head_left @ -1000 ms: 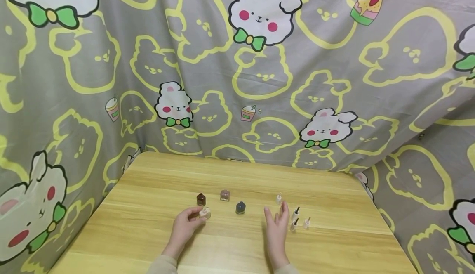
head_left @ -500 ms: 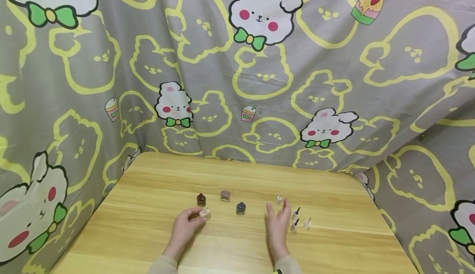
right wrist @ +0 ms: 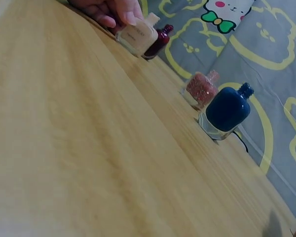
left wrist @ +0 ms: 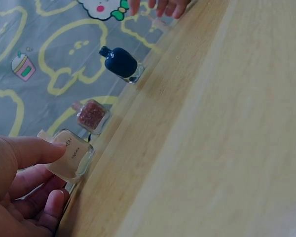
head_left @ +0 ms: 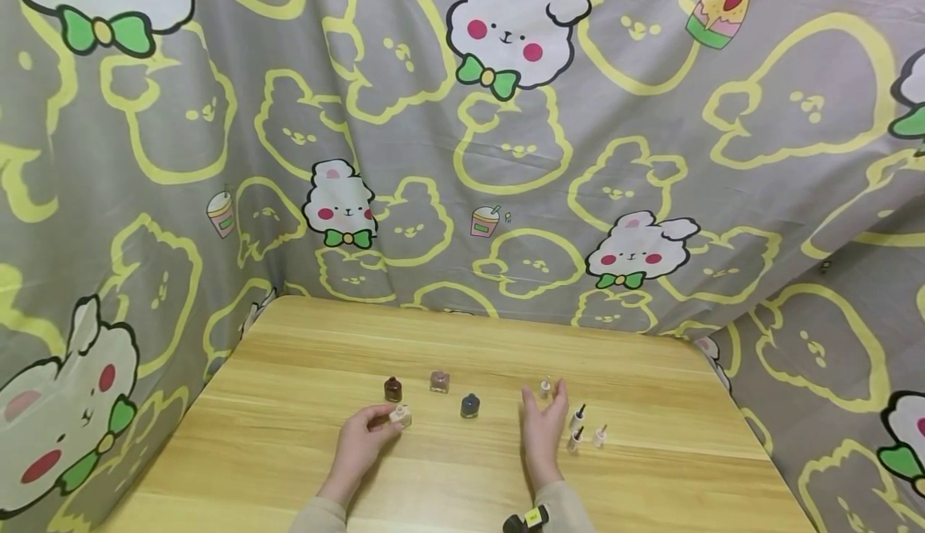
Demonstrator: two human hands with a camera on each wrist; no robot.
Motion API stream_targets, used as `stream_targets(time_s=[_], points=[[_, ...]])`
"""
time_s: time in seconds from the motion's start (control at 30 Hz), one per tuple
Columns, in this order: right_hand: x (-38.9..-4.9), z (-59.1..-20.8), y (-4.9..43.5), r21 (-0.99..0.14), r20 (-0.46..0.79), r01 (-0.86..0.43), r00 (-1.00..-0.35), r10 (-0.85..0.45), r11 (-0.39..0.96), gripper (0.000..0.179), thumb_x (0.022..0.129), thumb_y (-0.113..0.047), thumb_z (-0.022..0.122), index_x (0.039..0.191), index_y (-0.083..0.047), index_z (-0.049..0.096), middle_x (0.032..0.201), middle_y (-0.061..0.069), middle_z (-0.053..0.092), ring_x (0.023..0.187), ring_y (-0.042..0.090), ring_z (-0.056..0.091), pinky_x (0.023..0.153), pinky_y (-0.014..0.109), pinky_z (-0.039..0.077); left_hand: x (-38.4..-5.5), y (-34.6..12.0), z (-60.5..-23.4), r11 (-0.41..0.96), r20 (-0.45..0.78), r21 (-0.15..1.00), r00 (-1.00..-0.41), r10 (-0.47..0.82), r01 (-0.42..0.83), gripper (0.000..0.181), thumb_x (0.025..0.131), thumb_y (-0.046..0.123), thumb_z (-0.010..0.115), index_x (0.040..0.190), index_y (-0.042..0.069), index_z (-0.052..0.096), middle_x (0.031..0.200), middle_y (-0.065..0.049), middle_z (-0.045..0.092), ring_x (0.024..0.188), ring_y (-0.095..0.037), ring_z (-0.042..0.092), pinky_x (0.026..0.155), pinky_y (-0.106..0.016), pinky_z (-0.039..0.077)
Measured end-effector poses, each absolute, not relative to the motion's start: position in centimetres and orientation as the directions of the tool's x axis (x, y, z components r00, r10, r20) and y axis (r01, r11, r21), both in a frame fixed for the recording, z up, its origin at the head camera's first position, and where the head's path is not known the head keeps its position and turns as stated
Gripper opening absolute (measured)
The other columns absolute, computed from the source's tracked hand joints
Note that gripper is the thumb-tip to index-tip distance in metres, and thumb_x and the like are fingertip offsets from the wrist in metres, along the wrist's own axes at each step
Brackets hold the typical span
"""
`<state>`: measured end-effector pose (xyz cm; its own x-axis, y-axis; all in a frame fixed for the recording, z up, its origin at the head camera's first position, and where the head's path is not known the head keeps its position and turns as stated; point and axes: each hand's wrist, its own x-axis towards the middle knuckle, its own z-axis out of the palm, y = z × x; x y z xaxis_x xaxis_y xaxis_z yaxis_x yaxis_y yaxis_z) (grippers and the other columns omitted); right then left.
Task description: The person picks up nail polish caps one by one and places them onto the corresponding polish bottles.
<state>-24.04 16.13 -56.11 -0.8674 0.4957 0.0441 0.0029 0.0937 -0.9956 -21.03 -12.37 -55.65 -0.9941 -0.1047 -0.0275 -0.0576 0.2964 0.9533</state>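
My left hand [head_left: 359, 445] pinches an uncapped cream nail polish bottle [head_left: 401, 416] between thumb and fingers, its neck pointing up; in the left wrist view this bottle [left wrist: 71, 157] shows lettering on its front. Close behind it stands a dark red bottle [head_left: 393, 389], also uncapped. A glittery pink bottle [head_left: 439, 381] and a dark blue bottle [head_left: 470, 406] stand farther right, both without caps. My right hand [head_left: 545, 433] reaches forward with thumb and fingers spread either side of a white brush cap [head_left: 545, 388], which stands brush up beyond the palm.
Right of my right hand stand more white brush caps with bristles up: two dark-brushed caps [head_left: 576, 418] and a pale-brushed cap [head_left: 601, 437]. The wooden table [head_left: 347, 332] ends at a grey cartoon-print curtain [head_left: 419, 148]. A black device [head_left: 526, 519] sits at my right wrist.
My right hand has moved slightly forward and right, bringing its thumb and fingers around the far brush cap. My left hand keeps its pinch on the cream nail polish bottle, in the same place.
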Motion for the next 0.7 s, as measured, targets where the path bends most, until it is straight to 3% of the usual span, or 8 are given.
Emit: stream_targets(time_s=[0.7], points=[[-25.2,-56.4,16.2,-0.973,0.079,0.051,-0.841,0.535,0.223,0.073,0.091,-0.005,0.058,0.149,0.01,0.017,0.14,0.031,0.039,0.135,0.045,0.034,0.117,0.056,0.024,-21.3,-12.3,-55.9,0.3,-0.026,0.952,-0.992,-0.119,-0.061,0.039,0.08,0.012,0.077,0.115,-0.002,0.066,0.117,-0.021,0.066,0.098,-0.024,0.066,0.081,-0.026,0.058]])
